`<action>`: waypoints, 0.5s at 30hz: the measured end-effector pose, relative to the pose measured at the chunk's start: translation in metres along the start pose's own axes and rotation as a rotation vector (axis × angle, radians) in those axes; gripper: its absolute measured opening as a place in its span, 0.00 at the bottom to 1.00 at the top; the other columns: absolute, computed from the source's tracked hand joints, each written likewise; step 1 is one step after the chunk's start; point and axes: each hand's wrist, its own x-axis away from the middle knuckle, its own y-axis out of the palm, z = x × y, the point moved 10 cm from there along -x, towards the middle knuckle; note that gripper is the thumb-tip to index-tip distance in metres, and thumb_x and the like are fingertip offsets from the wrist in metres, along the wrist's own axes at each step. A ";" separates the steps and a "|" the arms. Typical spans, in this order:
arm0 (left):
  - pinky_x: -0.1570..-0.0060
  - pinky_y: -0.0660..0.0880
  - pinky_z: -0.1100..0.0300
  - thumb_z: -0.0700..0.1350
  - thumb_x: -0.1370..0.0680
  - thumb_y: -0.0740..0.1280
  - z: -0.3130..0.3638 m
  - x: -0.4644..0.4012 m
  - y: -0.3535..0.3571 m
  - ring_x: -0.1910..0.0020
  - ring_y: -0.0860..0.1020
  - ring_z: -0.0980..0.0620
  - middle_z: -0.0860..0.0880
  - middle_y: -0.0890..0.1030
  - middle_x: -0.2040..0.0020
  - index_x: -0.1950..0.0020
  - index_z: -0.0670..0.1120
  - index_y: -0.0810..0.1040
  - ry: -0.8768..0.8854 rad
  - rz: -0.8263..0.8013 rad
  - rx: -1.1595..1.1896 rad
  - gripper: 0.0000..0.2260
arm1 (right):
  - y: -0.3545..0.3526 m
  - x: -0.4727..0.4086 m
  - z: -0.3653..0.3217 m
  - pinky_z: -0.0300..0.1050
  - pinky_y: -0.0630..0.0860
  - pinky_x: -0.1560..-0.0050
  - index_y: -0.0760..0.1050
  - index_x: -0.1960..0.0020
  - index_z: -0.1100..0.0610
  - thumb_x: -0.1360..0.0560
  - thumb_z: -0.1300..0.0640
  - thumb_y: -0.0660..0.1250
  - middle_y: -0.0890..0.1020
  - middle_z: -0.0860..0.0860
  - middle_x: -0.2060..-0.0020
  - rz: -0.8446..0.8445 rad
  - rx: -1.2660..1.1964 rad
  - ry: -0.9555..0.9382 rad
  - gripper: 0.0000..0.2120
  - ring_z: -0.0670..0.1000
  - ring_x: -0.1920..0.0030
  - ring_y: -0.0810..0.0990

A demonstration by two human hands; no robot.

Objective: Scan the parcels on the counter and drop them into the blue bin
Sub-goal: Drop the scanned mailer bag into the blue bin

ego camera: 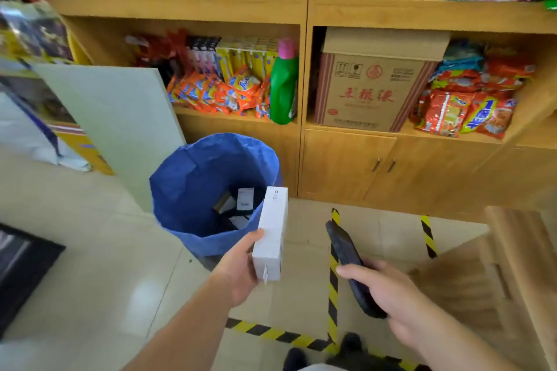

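My left hand (241, 268) grips a long white box parcel (271, 232) by its near end, holding it just right of and above the near rim of the blue bin (193, 166). The bin stands on the floor below the shelves, with several parcels lying at its bottom (238, 205). A dark handheld scanner (349, 262) points forward and left in my right hand (388, 289), a short way right of the box.
Wooden shelves (301, 6) full of snack packs, bottles and a cardboard carton (370, 90) rise behind the bin. A pale board (114, 117) leans at the left. Yellow-black floor tape (333, 280) runs underfoot. A wooden counter (518, 265) stands at the right.
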 end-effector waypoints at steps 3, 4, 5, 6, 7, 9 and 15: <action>0.41 0.80 0.46 0.53 0.19 0.70 0.010 0.000 -0.029 0.46 0.84 0.42 0.44 0.88 0.48 0.36 0.48 0.80 0.007 0.087 0.055 0.15 | 0.028 -0.018 -0.018 0.46 0.76 0.59 0.82 0.51 0.52 0.29 0.52 0.81 0.87 0.53 0.57 -0.063 0.035 0.011 0.11 0.55 0.56 0.84; 0.51 0.80 0.51 0.53 0.19 0.70 0.015 -0.001 -0.037 0.50 0.83 0.44 0.45 0.88 0.51 0.37 0.48 0.81 0.014 0.121 0.065 0.14 | 0.036 -0.024 -0.026 0.46 0.76 0.60 0.82 0.52 0.53 0.28 0.53 0.81 0.87 0.54 0.57 -0.077 0.043 0.008 0.10 0.55 0.57 0.84; 0.58 0.77 0.54 0.53 0.19 0.70 0.019 -0.004 -0.046 0.54 0.82 0.45 0.45 0.87 0.52 0.37 0.47 0.81 0.010 0.155 0.072 0.14 | 0.043 -0.032 -0.032 0.47 0.76 0.59 0.82 0.51 0.52 0.29 0.53 0.81 0.87 0.55 0.56 -0.090 0.051 0.007 0.11 0.55 0.56 0.84; 0.60 0.75 0.55 0.53 0.19 0.70 0.023 -0.006 -0.053 0.55 0.81 0.45 0.44 0.86 0.51 0.37 0.46 0.80 -0.001 0.184 0.083 0.15 | 0.050 -0.040 -0.039 0.48 0.77 0.58 0.81 0.51 0.52 0.29 0.52 0.81 0.87 0.56 0.55 -0.105 0.066 0.013 0.12 0.56 0.56 0.84; 0.61 0.75 0.55 0.53 0.19 0.70 0.027 -0.011 -0.059 0.55 0.81 0.45 0.43 0.85 0.50 0.37 0.45 0.80 -0.012 0.206 0.096 0.15 | 0.057 -0.050 -0.047 0.48 0.77 0.58 0.81 0.50 0.52 0.29 0.52 0.81 0.87 0.56 0.54 -0.124 0.081 0.015 0.12 0.57 0.55 0.84; 0.59 0.76 0.53 0.53 0.18 0.69 0.038 -0.020 -0.070 0.54 0.82 0.44 0.42 0.85 0.50 0.37 0.45 0.79 -0.012 0.260 0.108 0.15 | 0.069 -0.069 -0.064 0.49 0.77 0.57 0.81 0.50 0.53 0.28 0.52 0.81 0.87 0.57 0.54 -0.166 0.106 0.014 0.12 0.57 0.55 0.84; 0.62 0.76 0.53 0.50 0.18 0.70 0.085 -0.041 -0.095 0.57 0.82 0.43 0.42 0.84 0.50 0.36 0.44 0.78 0.043 0.466 0.111 0.15 | 0.087 -0.136 -0.119 0.46 0.72 0.62 0.81 0.47 0.57 0.29 0.49 0.81 0.84 0.55 0.59 -0.230 0.181 0.009 0.18 0.56 0.60 0.82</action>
